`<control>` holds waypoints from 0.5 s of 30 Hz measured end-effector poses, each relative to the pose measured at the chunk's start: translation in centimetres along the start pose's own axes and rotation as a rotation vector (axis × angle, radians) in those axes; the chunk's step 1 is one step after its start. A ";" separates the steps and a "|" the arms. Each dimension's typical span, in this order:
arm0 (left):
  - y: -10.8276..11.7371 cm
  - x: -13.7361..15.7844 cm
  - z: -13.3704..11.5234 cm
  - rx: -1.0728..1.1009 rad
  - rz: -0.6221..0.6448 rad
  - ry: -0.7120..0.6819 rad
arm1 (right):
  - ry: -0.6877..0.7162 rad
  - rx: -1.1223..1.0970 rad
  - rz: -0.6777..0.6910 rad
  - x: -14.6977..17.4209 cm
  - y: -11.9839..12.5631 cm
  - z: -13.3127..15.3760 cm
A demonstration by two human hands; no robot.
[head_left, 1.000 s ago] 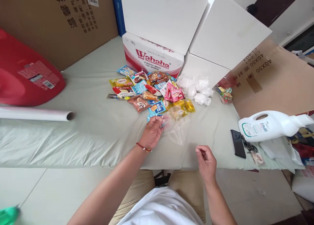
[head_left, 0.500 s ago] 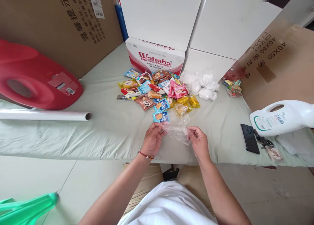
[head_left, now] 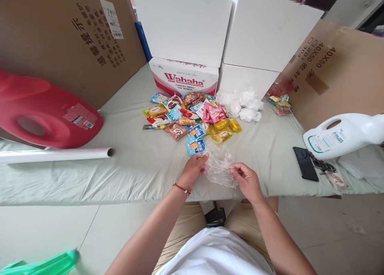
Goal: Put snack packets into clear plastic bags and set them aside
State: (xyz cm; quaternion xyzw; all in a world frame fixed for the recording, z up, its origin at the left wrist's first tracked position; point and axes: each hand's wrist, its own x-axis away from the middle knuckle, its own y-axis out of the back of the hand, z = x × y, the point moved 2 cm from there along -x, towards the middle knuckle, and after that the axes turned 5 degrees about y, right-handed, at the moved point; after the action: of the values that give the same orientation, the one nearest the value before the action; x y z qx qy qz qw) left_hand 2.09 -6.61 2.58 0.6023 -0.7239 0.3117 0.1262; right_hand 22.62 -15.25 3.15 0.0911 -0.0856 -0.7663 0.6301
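A thin clear plastic bag is stretched between my two hands, low over the cloth-covered surface. My left hand pinches its left side, a red bracelet round the wrist. On the other side my right hand holds the bag between thumb and fingertips. Just beyond the left hand lie two blue snack packets. Behind them spreads a pile of wrapped snacks: a brown packet, pink packets and yellow packets. Several crumpled clear bags lie to the right of the pile.
A Wahaha carton and white boxes stand behind the pile. At left are a red jug and a white roll. A white detergent bottle and black phone lie right. Cardboard flanks the surface.
The view has shifted slightly. The bag hangs lower and more spread between my hands, and my left fingers have turned further over its edge. Both hands keep their hold.
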 end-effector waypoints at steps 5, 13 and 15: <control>0.5 -1.0 -0.1 0.128 -0.128 -0.210 | 0.009 0.060 -0.013 1.4 0.7 -0.2; 3.9 1.7 0.4 0.312 -0.309 -0.319 | -0.158 -0.071 -0.214 2.9 2.9 -3.4; 4.9 2.4 0.8 0.270 -0.288 -0.267 | -0.188 -0.047 -0.164 3.0 2.8 -4.0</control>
State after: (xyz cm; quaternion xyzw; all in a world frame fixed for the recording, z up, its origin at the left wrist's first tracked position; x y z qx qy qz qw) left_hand -2.99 -8.66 1.84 0.7466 -0.5926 0.3021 -0.0094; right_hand 25.73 -18.77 -0.08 0.0107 -0.1188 -0.8223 0.5563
